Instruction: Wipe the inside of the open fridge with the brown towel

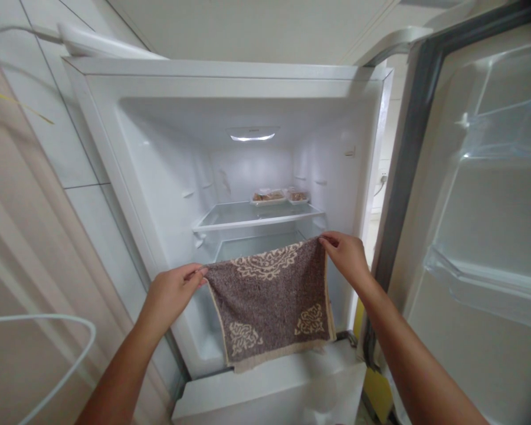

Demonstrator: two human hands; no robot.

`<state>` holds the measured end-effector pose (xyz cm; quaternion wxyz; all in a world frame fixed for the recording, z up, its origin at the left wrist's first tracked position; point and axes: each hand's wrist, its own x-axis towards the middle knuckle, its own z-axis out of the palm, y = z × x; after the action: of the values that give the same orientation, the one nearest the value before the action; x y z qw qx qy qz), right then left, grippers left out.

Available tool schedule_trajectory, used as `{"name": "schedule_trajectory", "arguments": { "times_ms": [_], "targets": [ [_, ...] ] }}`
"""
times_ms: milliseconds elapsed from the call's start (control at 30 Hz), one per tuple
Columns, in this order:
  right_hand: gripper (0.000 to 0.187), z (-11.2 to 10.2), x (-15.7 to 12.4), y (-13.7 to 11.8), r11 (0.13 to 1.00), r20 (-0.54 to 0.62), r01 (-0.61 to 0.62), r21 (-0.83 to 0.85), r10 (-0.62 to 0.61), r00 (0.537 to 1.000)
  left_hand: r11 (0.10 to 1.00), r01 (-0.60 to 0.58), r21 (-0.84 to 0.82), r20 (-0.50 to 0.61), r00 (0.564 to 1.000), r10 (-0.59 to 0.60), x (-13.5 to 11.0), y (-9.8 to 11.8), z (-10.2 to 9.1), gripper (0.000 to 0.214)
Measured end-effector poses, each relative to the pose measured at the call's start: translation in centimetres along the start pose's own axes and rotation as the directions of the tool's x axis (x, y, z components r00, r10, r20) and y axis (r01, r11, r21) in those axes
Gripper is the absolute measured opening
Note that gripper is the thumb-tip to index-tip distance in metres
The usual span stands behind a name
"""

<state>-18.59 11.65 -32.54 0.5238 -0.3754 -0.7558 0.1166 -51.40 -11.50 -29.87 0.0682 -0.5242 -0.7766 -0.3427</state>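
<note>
Between my hands hangs a brown towel [269,307] with cream floral patterns and a pale border, its top edge stretched across. My left hand [170,295] pinches its upper left corner. The upper right corner is pinched by my right hand [346,255], held somewhat higher. Behind the towel stands an open fridge [159,177] with its light on. A glass shelf [234,216] shows above the towel, while the lower shelf [243,248] is partly hidden by it.
Two wrapped food trays [268,196] sit at the back of the upper shelf. The fridge door [478,224] with clear door bins [491,283] swings wide at right. Below is a white drawer front [274,389]. A pinkish curtain-like surface [35,236] and tiled wall [77,136] flank the left side.
</note>
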Motion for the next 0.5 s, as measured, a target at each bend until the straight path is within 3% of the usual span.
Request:
{"name": "schedule_trajectory", "arguments": {
  "times_ms": [133,300,500],
  "targets": [
    [0.026,0.02,0.03,0.08,1.000,0.001,0.009,0.002,-0.009,1.000,0.980,0.063,-0.188,0.029,0.998,-0.059,0.22,-0.42,0.34,0.048],
    [0.028,-0.04,0.07,0.21,0.999,-0.006,-0.011,0.042,0.011,1.000,0.875,0.130,-0.466,0.053,0.992,-0.119,0.35,-0.32,0.89,0.054],
    [0.030,-0.24,0.28,0.23,0.967,-0.009,-0.121,0.223,0.127,0.992,0.640,0.269,-0.720,0.137,0.959,-0.249,-0.13,0.34,1.03,0.060]
  ]
}}
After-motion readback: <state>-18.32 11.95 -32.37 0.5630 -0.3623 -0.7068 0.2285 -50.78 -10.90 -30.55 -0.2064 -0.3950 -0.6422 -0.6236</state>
